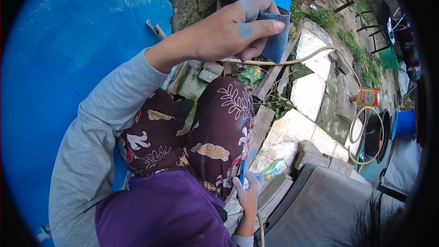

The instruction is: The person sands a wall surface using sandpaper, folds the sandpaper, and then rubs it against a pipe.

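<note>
Grey-blue sheet (277, 45) | left hand (238, 29): pinching it | right hand (248, 195): seemingly gripping slim blue object (242, 171)

Can't see all of the folded grey-blue sheet (277, 45), partly covered by the left hand (242, 32). No luck either with the slim blue object (242, 171) in the right hand (248, 195), too small and too blocked to identify. Can't follow the big blue panel (50, 64) all the way, swallowed by the dark fisheye rim and partly hidden behind the grey sleeve (100, 91). Same deal with the purple cloth (160, 215), chopped off at the bottom edge. Can't trace the beige hose (315, 54) past the left hand. Honestly can't say much about the dark wispy strands (372, 219) at lower right, blurry and cut off.
</note>
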`<state>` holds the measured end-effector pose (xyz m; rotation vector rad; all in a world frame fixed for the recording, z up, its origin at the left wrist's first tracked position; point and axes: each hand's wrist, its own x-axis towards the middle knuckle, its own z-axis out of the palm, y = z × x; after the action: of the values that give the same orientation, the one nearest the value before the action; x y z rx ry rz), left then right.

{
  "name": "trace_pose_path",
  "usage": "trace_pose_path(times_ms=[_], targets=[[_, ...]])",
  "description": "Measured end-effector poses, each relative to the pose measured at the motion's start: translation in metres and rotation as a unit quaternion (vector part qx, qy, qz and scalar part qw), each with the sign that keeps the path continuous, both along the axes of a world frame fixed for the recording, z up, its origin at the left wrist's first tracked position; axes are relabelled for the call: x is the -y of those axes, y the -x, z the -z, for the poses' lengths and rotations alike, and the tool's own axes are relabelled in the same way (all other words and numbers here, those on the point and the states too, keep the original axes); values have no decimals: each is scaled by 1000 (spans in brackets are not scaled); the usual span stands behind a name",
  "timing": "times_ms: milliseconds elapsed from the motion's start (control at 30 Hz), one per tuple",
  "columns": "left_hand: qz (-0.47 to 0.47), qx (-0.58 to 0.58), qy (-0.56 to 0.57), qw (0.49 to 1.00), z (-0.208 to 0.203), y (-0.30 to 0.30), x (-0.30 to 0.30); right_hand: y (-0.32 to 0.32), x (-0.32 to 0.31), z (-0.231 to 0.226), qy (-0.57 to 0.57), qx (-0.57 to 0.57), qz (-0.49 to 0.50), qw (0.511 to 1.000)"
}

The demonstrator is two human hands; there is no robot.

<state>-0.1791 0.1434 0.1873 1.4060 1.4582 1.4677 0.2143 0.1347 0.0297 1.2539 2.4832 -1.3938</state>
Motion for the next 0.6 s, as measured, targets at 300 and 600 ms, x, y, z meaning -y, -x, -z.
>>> trace_pose_path(times_ms=[300, 600], targets=[[-12, 20, 4, 1000, -3, 7, 5, 12, 2, 47, 124, 47, 155, 979], [-85, 13, -121, 989, -37, 49, 32, -40, 34, 56, 119, -78, 268, 953]])
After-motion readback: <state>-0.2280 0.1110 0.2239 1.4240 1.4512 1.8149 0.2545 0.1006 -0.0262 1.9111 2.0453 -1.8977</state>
